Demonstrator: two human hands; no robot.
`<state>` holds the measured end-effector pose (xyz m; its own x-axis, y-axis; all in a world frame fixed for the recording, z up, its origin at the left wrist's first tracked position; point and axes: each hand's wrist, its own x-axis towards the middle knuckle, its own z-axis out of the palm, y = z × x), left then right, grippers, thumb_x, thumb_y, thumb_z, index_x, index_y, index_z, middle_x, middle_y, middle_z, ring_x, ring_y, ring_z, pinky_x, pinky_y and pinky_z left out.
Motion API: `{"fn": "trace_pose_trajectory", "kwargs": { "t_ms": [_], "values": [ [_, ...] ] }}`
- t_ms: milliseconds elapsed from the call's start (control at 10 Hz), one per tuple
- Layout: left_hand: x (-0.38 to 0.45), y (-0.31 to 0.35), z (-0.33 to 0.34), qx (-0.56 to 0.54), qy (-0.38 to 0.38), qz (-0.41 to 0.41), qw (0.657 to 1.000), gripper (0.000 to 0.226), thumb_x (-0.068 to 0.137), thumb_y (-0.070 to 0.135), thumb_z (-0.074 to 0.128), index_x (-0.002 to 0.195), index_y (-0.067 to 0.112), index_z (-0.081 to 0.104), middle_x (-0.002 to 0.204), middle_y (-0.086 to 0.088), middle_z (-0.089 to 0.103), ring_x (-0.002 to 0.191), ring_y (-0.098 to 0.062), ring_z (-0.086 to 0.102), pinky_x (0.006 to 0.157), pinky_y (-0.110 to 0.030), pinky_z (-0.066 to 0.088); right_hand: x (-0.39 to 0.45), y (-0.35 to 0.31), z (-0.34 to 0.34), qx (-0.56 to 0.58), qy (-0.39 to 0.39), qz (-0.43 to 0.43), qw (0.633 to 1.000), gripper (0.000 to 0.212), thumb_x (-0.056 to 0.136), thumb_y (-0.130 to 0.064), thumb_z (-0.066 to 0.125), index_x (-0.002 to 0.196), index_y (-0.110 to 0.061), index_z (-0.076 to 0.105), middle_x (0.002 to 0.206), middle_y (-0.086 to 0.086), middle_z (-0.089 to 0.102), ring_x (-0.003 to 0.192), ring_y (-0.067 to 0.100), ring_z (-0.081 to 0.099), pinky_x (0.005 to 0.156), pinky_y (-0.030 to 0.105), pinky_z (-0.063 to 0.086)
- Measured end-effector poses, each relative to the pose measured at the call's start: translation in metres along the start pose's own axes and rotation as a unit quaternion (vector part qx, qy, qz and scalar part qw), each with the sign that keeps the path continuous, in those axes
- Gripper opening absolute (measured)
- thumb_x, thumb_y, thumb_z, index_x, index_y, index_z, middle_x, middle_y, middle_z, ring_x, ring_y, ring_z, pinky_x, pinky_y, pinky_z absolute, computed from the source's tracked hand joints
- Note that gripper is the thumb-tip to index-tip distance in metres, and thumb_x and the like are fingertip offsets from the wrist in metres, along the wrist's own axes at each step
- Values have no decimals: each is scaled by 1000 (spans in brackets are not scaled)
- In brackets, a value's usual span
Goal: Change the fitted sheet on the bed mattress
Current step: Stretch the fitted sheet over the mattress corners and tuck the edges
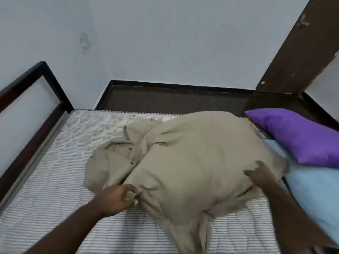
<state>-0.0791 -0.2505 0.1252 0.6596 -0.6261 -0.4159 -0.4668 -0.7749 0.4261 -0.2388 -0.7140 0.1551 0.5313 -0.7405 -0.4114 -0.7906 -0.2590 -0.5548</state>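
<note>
Bedding lay stripped back at this moment: the mattress, quilted and striped in grey and white, was bare across most of its top, and a beige fitted sheet sat on it in a puffed, bunched mound toward the middle and right. The left hand gripped the near left edge of that mound, its fingers curled and pinching a fold of the cloth. The right hand rested on the right flank of the mound with its fingers spread over the fabric, thumb pointing left; whether they gathered any cloth beneath them could not be told. Just beside the sheet on the right lay a light blue pillow, and a purple pillow rested on top of it, both at the right end of the bed. A dark bed frame ran along the left side. Judging by the bare mattress and the sheet not yet spread, the step in hand looked like opening out a sheet to lay it, though whether this was the fresh sheet or the old one being gathered up could not be settled. If it was the fresh one, the next move would call for finding its elastic corners, shaking the bundle flat across the mattress and hooking a corner over the far left end first, with the pillows kept clear.
</note>
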Motion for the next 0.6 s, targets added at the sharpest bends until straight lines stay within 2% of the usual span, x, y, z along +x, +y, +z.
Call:
{"fn": "trace_pose_trajectory", "kwargs": {
  "t_ms": [100,200,300,400,500,600],
  "values": [
    [-30,-36,15,0,40,-32,999,33,81,60,58,110,44,60,68,14,57,74,0,54,61,-20,35,-32,-40,95,-138,-55,-70,986,85,87,-54,67,152,-10,33,144,15,52,131,28,51,73,12,40],
    [-56,-63,29,-4,74,-47,996,25,84,46,60,108,40,63,68,12,57,72,-2,54,64,-24,37,-81,-64,164,-158,-176,-146,960,76,91,-41,69,150,-7,35,139,15,57,128,25,53,98,20,37],
    [-78,-87,43,5,103,-32,994,31,82,45,51,108,36,66,66,14,56,79,-6,61,69,-26,40,-132,-91,229,-200,-245,-200,927,71,94,-29,67,153,-11,31,140,13,56,128,24,53,100,21,37],
    [-97,-109,58,25,113,-27,993,37,81,46,43,105,35,68,80,11,66,93,-14,65,73,-29,39,-164,-113,279,-225,-292,-243,897,69,94,-31,66,153,-15,35,141,10,56,127,22,54,94,18,37],
    [-107,-137,69,-31,121,-77,989,37,79,50,43,101,34,68,94,9,73,96,-15,67,81,-30,47,-178,-132,317,-241,-302,-282,878,64,95,-26,64,152,-12,37,135,11,61,124,23,56,90,17,35],
    [-105,-166,69,-165,159,-156,961,33,77,50,45,94,34,68,91,14,72,90,-13,68,82,-32,52,-173,-153,354,-262,-292,-305,868,61,95,-23,62,150,-9,41,128,13,64,121,26,57,95,21,35]
  ]
}}
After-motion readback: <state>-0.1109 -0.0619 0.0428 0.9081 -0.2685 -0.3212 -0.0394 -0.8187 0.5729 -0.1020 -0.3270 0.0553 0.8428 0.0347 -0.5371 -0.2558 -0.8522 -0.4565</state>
